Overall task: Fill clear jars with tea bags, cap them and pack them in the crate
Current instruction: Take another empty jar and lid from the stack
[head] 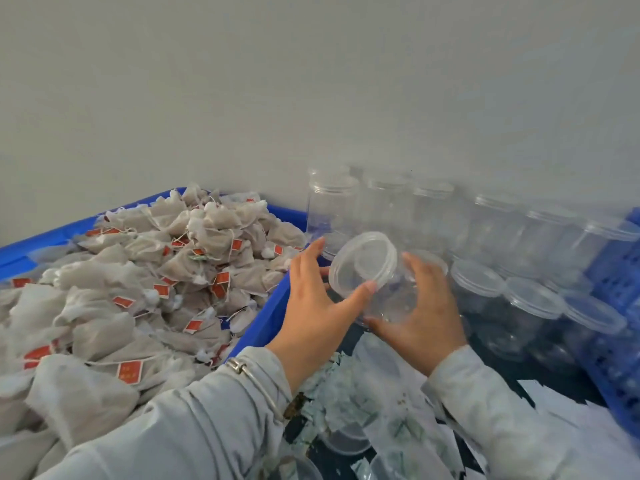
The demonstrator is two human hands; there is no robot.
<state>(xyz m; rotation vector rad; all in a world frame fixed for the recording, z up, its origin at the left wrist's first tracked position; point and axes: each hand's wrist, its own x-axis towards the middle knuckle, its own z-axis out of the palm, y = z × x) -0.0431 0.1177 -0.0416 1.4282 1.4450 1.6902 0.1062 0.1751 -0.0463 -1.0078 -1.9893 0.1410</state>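
Here the left hand [313, 299] and right hand [420, 315] both grip a tilted, capped clear jar [375, 277].

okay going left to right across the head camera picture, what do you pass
Tea bags in the blue bin → left hand → held jar → right hand → capped jars → blue crate.

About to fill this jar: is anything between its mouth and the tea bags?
Yes. A clear lid still caps the jar held by the left hand and right hand.
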